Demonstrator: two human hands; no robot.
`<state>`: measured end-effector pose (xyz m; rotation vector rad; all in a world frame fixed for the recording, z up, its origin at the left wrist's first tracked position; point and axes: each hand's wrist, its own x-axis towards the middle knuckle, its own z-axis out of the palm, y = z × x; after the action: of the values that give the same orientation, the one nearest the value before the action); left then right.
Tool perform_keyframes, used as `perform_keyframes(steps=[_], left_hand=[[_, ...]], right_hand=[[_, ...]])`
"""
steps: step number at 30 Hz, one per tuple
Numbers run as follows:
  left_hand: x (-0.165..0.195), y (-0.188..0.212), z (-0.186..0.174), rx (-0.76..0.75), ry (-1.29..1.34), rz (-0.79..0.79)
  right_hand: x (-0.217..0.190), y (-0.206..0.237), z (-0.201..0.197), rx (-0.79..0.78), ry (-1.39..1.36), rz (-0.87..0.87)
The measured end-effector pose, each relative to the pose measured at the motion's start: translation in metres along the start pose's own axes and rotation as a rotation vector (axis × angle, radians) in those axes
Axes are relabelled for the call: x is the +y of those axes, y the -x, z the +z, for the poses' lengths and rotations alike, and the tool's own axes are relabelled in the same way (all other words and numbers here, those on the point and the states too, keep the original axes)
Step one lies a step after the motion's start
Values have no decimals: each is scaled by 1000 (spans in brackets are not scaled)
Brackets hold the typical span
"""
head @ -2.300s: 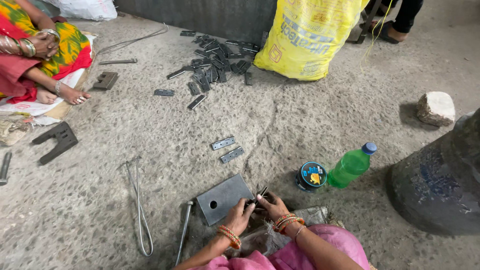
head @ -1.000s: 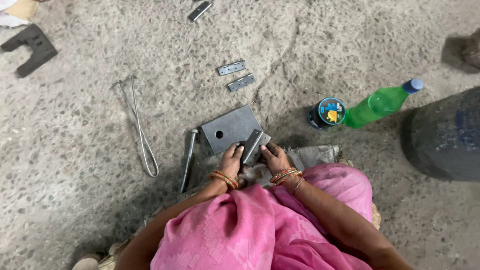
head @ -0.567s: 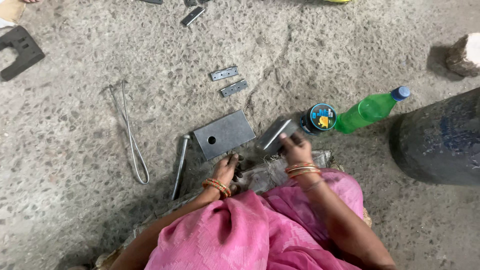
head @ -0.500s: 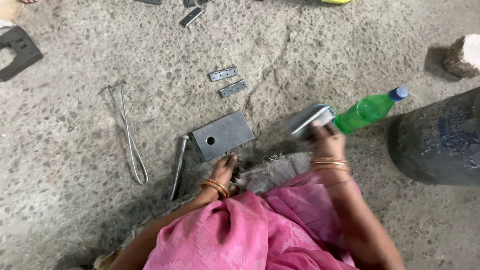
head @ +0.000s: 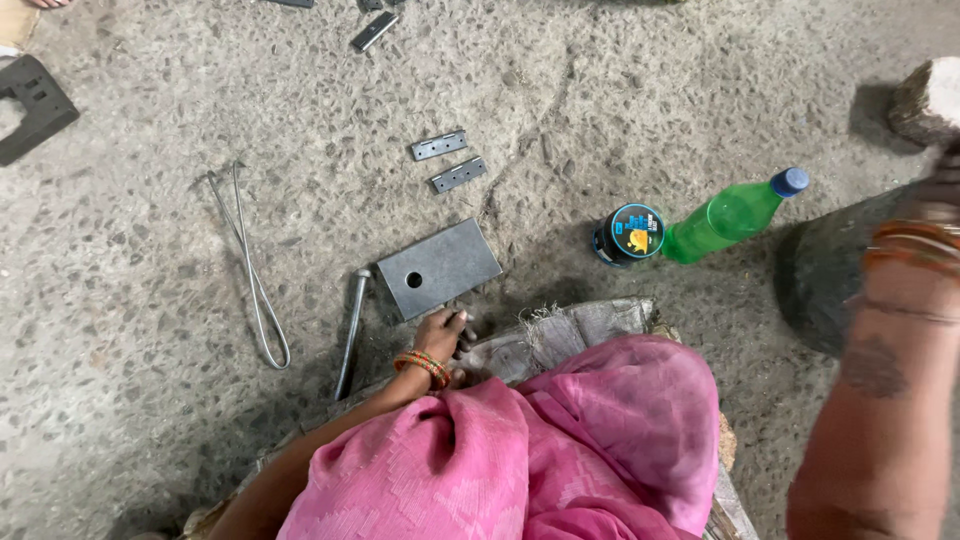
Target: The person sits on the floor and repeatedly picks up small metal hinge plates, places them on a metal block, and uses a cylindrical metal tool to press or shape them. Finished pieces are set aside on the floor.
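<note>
my left hand [head: 440, 335] rests with loose, open fingers at the near edge of the grey steel plate [head: 440, 268], which lies flat on the concrete floor [head: 600, 110] with its single hole toward the long bolt [head: 350, 335] just beside it. my right hand [head: 940, 190] is raised far off at the right edge of view, blurred, so i cannot tell what it grips, if anything. to do this well i'd keep the left fingers pressing the plate's edge so it stays put, and keep them clear of the hole.
</note>
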<state>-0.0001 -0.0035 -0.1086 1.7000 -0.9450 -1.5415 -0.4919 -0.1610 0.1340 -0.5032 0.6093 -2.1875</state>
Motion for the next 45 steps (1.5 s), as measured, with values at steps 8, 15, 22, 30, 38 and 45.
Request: perform_keyframes(steps=[8, 15, 22, 30, 38, 45], left_hand=[[35, -31, -18, 107, -322, 268], [85, -83, -45, 232, -937, 565], [136, -165, -33, 289, -1345, 619], [152, -193, -18, 270, -1457, 576], [140, -162, -49, 352, -698, 138], [114, -144, -69, 112, 370, -150]], right_hand=[[220, 158, -1, 18, 200, 674], [285, 232, -56, -221, 627, 956], [291, 240, -50, -329, 524, 1004], [273, 245, -30, -393, 496, 983], [287, 239, -44, -344, 494, 990], [302, 236, -55, -354, 546, 1001]])
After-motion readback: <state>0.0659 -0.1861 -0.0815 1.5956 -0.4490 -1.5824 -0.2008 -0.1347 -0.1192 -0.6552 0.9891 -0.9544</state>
